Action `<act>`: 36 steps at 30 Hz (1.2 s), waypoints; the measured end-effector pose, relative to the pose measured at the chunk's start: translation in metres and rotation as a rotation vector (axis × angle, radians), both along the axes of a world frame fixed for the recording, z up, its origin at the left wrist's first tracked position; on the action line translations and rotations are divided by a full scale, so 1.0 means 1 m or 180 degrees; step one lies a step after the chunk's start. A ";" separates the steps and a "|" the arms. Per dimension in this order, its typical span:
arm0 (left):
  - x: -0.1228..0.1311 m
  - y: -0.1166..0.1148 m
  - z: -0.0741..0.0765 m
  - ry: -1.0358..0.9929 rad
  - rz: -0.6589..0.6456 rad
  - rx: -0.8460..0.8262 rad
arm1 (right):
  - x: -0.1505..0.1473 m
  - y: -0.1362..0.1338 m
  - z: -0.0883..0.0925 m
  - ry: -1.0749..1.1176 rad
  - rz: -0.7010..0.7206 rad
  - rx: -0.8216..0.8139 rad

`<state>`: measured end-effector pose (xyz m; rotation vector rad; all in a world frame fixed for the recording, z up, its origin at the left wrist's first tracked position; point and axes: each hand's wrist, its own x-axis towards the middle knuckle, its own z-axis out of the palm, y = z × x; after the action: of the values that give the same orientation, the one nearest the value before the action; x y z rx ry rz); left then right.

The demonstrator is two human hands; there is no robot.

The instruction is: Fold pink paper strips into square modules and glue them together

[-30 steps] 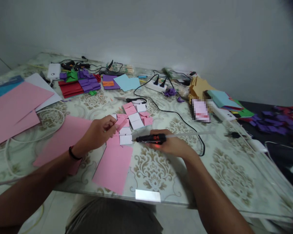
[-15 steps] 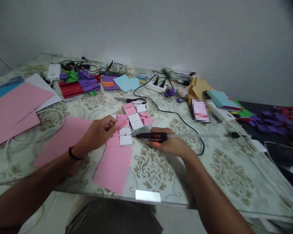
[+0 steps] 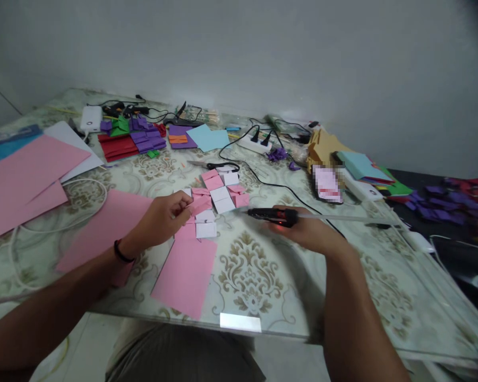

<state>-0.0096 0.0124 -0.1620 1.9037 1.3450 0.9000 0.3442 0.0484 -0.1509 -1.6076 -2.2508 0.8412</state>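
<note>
My left hand (image 3: pixel 163 218) pinches a folded pink paper piece (image 3: pixel 199 203) at the left edge of a cluster of pink and white folded squares (image 3: pixel 221 192) on the glass table. My right hand (image 3: pixel 308 233) is closed around a black glue gun (image 3: pixel 271 214) with a red light. Its nozzle points left toward the squares, a short gap away. A clear glue stick (image 3: pixel 338 218) pokes out of the gun's back to the right. A pink sheet (image 3: pixel 186 275) lies just below my left hand.
Large pink sheets (image 3: pixel 22 175) cover the left of the table (image 3: pixel 263 281). Scissors (image 3: pixel 215 166), a white power strip (image 3: pixel 257 143) with black cords, red and purple folded papers (image 3: pixel 133 139) and stacks of coloured paper (image 3: pixel 360 165) lie behind. Purple scraps (image 3: pixel 442 201) sit far right.
My right hand has drawn the glue gun away to the right, from beside the white squares to a gap clear of them. My left hand keeps its pinch on the pink piece.
</note>
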 end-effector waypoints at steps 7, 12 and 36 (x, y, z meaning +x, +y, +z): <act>0.000 0.000 0.001 0.0090 -0.0004 -0.0034 | 0.035 0.007 -0.008 -0.1148 -0.0300 0.0204; 0.002 -0.001 -0.002 0.0058 -0.0038 -0.0056 | 0.051 0.013 -0.017 -0.1066 -0.0264 0.0176; 0.012 -0.014 0.004 0.0155 -0.0584 0.0096 | -0.122 -0.039 -0.006 0.1256 0.0658 0.0707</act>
<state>0.0028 -0.0013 -0.1580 2.0460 1.1673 0.7912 0.2218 0.0097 -0.1564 -1.0220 -2.1532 0.8358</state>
